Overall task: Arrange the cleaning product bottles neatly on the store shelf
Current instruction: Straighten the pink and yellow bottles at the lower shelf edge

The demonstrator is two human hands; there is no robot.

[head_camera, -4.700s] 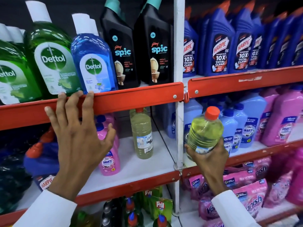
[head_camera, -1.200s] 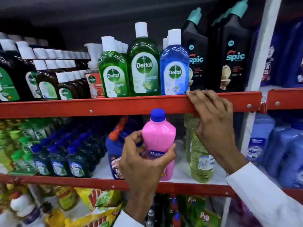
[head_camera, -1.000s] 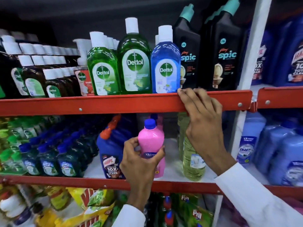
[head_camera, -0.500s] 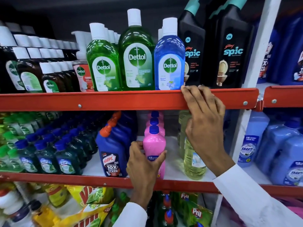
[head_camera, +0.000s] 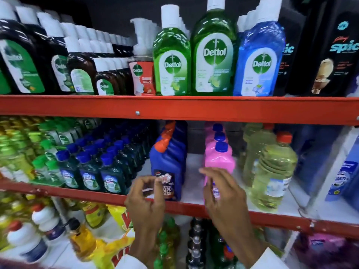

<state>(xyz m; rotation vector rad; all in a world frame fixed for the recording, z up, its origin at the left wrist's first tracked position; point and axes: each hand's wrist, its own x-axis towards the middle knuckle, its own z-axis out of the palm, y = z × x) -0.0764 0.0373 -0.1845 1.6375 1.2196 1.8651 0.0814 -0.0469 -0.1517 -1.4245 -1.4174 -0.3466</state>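
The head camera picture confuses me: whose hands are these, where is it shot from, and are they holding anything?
No machine here: a person wears a wide-angle camera on the head, so you look down along their arms at store shelves. The left hand hovers, fingers curled, before a blue Harpic bottle; it grips nothing. The right hand is open in front of the front pink bottle; whether it touches is unclear. Those bottles stand in rows on the middle shelf, beside yellow-green bottles. Above stand Dettol bottles.
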